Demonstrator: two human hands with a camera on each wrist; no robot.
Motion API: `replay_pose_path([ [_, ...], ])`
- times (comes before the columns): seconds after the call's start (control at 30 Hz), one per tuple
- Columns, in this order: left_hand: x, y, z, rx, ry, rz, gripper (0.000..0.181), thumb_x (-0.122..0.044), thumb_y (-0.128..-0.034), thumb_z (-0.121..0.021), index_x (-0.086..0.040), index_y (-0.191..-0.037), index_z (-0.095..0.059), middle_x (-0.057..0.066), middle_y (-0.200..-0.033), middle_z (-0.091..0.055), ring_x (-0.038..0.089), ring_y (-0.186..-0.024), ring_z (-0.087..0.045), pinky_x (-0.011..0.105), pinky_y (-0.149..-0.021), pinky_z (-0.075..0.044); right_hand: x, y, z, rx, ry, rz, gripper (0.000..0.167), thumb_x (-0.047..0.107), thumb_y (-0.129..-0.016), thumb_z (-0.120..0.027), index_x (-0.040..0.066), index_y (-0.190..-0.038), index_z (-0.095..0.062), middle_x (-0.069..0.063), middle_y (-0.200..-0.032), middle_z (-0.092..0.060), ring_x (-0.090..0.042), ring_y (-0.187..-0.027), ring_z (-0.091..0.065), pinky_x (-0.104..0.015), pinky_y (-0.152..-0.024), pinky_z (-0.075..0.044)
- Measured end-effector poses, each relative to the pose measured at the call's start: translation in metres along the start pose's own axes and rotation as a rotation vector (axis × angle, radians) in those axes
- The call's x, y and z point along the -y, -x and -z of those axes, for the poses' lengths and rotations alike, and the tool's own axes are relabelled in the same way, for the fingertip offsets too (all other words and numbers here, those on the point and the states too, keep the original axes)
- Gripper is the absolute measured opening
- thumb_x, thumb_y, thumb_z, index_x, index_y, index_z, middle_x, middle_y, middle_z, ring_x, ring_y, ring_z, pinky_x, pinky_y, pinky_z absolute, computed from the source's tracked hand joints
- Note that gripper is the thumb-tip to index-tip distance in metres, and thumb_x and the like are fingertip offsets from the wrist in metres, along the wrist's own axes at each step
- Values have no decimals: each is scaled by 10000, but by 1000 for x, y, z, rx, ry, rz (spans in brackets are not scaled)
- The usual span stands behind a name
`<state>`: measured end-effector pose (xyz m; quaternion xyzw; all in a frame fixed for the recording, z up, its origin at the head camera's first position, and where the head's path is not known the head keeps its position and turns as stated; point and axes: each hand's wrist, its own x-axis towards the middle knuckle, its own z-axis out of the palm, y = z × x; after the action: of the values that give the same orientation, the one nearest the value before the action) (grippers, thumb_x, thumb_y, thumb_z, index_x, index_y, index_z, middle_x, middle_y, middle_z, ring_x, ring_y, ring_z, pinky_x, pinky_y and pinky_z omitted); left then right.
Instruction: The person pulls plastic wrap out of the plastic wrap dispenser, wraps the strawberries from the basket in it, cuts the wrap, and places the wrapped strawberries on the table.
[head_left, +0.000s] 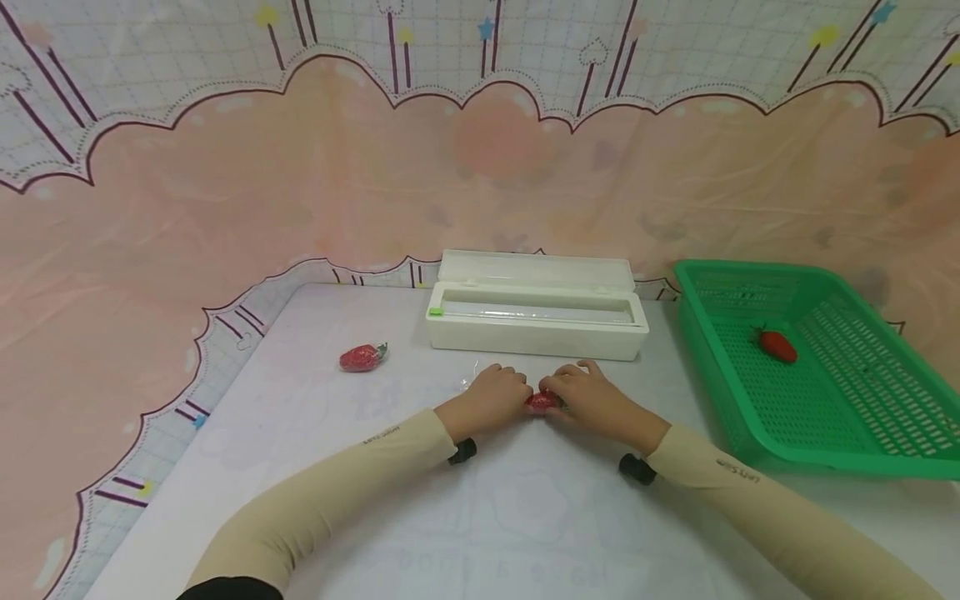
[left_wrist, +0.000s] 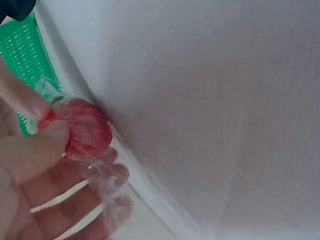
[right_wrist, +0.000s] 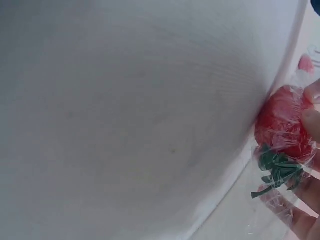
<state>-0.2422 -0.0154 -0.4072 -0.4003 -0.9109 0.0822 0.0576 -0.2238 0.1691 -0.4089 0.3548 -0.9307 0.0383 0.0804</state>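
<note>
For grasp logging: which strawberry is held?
The middle strawberry, between the left hand and right hand; the second strawberry lies untouched on the table, the third strawberry in the basket.

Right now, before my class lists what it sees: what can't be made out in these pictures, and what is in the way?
Held strawberry, head view: partly hidden by the left hand and right hand.
Inside floor of the white box, head view: hidden by its front wall.
Lettering on the left sleeve, head view: too small and blurred to read.
Green basket, left wrist view: cut off by the left edge, partly covered by fingers.
</note>
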Motion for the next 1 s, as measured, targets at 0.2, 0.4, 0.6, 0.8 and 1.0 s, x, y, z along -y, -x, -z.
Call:
replay_pose_path([
  [0.2,-2,0,3,-21,-25,13,240,-372,-894,-588,-175,-966,-705,-18,-935,-676,147,-839,-587,275,-723,-439,2,-4,3,67,-40,-49,179,215,-902,-606,98,-1030,-653,-28,-955,-701,-238,-1014,-600,-515,-921,-393],
  [0.4,-2,-1,3,16,-22,10,283,-407,-881,-602,-169,-984,-714,-14,-938,-685,149,-837,-596,281,-720,-451,4,-6,1,52,73,-30,253,280,-882,-630,106,-1063,-664,-41,-1031,-663,-247,-1071,-560,-517,-931,-399],
  [0.6,1,-1,-1,33,6,32,294,-425,-870,-616,-170,-972,-722,-10,-910,-689,151,-817,-599,277,-708,-444,8,-7,2,22,223,31,445,424,-742,-749,123,-1056,-654,-17,-1024,-656,-230,-1070,-543,-529,-960,-397],
  [0.8,2,-1,-2,57,34,38,323,-438,-857,-631,-150,-976,-713,-1,-938,-685,158,-845,-601,294,-738,-453,8,-8,3,46,237,32,423,395,-751,-754,103,-1043,-666,-31,-1006,-661,-243,-1058,-549,-530,-948,-408],
  [1.0,2,-3,-3,115,58,40,379,-449,-843,-647,-132,-1045,-693,20,-1024,-682,169,-913,-602,315,-807,-461,3,-8,-1,92,109,-23,408,351,-791,-727,85,-1095,-661,-60,-1054,-659,-253,-1068,-550,-509,-917,-409],
])
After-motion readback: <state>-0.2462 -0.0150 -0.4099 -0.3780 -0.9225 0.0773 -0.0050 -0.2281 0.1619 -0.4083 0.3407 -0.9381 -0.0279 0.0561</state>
